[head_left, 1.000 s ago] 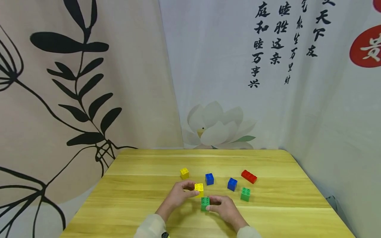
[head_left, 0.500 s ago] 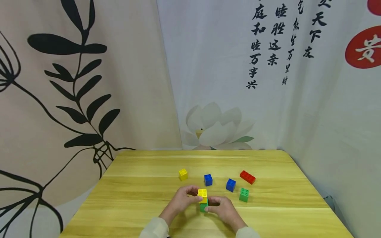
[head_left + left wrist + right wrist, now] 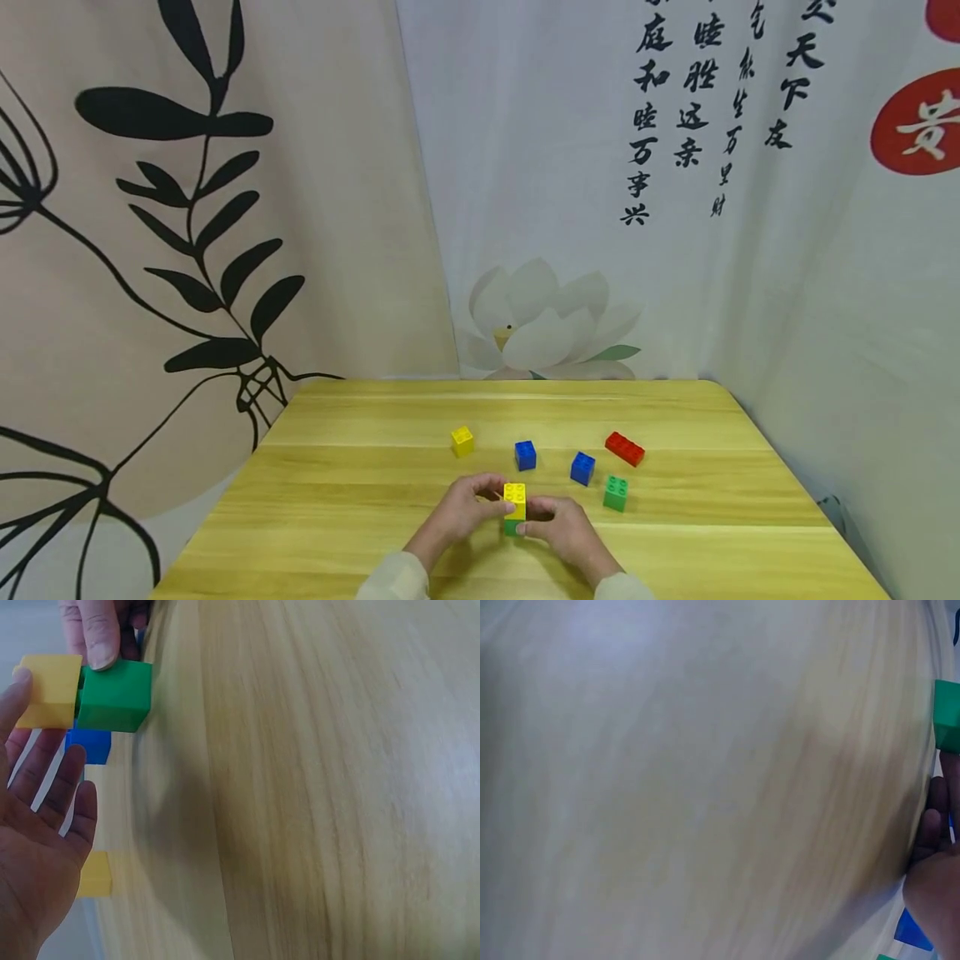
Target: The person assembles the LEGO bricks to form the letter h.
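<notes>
Your left hand (image 3: pixel 465 507) pinches the yellow four-stud brick (image 3: pixel 516 495) atop the green brick (image 3: pixel 114 700) your right hand (image 3: pixel 561 527) pinches; pressing off-square could leave it half-seated, ready to pop loose.

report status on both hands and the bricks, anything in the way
Left hand holds a yellow brick; right hand holds a green brick. Yellow above green, studs showing between. A loose blue brick just beyond, apparently not in the way.

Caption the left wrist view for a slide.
Left hand holds a yellow block against a green block in the right hand, at a wooden table.
</notes>
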Available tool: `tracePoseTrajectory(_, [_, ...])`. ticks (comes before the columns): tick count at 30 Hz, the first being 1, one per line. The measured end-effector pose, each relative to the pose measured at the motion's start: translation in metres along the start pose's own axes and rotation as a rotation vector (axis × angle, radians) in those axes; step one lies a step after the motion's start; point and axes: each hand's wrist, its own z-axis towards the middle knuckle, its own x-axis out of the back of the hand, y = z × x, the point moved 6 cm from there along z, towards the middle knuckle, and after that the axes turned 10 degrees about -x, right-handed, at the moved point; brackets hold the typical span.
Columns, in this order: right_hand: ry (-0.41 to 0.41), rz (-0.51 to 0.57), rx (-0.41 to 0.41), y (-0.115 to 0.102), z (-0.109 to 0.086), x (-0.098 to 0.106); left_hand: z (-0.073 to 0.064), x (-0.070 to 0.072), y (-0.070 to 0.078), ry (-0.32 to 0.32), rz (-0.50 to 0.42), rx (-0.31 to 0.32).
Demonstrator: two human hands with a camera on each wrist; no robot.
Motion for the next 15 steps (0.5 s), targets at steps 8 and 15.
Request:
tracePoseTrajectory(8, [-0.020,0.024,0.005,0.0024,0.0009,-0.0012,0.0000,-0.0019,-0.0029,0.010,0.037,0.006])
tracePoseTrajectory(15, [-0.014,0.032,0.012,0.0018,0.0010,-0.0017,-0.0021,-0.0015,-0.0026,0.006,0.062,-0.057])
